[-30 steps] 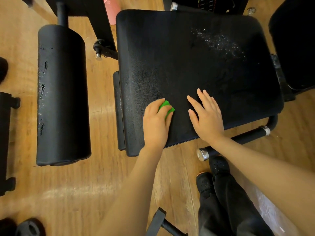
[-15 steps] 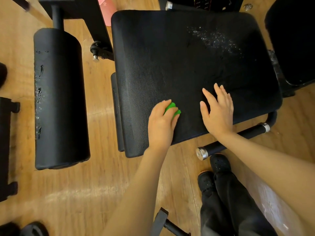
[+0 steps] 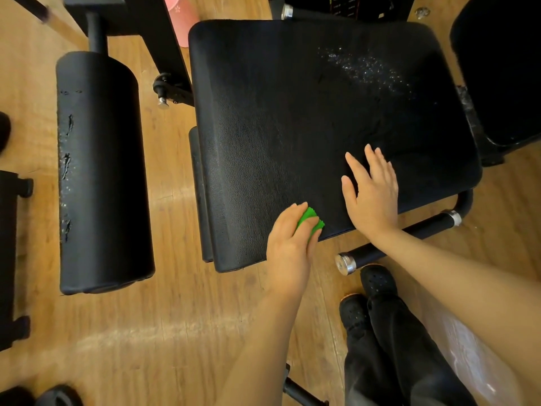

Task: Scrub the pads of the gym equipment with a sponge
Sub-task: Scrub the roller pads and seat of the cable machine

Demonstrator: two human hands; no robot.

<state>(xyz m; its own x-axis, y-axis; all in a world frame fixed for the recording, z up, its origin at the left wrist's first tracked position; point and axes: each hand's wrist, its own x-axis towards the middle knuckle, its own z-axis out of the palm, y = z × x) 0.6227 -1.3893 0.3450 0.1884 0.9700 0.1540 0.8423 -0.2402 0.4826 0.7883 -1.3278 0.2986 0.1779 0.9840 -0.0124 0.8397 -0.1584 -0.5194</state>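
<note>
One view, head camera, looking down:
Sponge point(image 3: 309, 220): small, green, mostly hidden under the fingers; sits on the near edge of the seat pad point(image 3: 292, 127), close to its front lip.
Left hand point(image 3: 289, 244): curled over the sponge, gripping it from above and pressing it onto the pad.
Right hand point(image 3: 371, 191): flat, fingers straight and spread, resting on the pad just beside the sponge; holds nothing.
Seat pad surface: black grained vinyl, looks firm with some give; white foam or droplets point(image 3: 366, 68) lie at the far right, well apart from the sponge.
Roller pad point(image 3: 99, 171): left of the seat, cracked along its side, with white specks there.
Handling, judged: sponge looks light and soft and likely squashes under pressure; wet vinyl is probably slick. Best hold is from the top, fingers wrapped over both edges.
Caution, judged: cracked roller skin may tear further if scrubbed hard.
</note>
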